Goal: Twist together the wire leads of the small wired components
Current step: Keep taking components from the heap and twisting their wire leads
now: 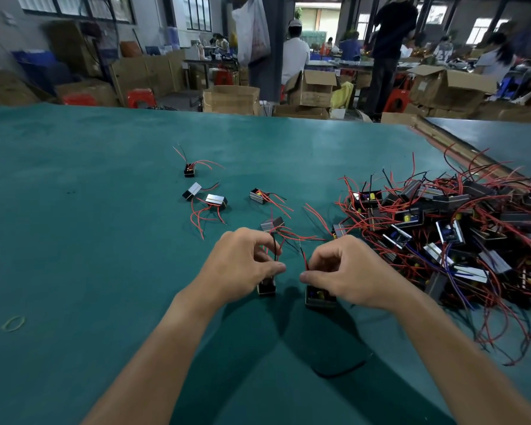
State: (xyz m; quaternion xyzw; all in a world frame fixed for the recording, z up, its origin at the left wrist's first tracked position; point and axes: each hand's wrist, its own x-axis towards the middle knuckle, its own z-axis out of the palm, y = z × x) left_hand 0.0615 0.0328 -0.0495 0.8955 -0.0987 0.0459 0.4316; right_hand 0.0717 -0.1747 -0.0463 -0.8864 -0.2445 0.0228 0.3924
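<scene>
Nearest on the green table mat [105, 240], a loop of black wire [341, 371] is seen between the forearms, and a rubber band [13, 323] lies well off to the left. Just beyond, two small box-shaped units are stood side by side, near but apart. The left component [266, 286] is half covered by the left hand [246, 265], whose curled fingers and thumb are pinched on the red and black leads [276, 251] rising from it. The right component [319, 297] is overhung by the right hand [341, 271], by which a red lead [304, 260] is pinched low down, close above the case.

These parts are judged light, so they are likely to be dragged or tipped on the mat when a wire is pulled. The leads look thin and pliable, and a twist should be kept once given. Hold is best taken near the free tips, with the case steadied below. The solder points may be strained if the wire is tugged hard.

Farther out, five loose components [259, 196] are scattered singly, their wires splayed. A large pile of components [442, 228] is heaped at the right in a red tangle. Cardboard boxes [231, 99] are ranged past the table's far edge
</scene>
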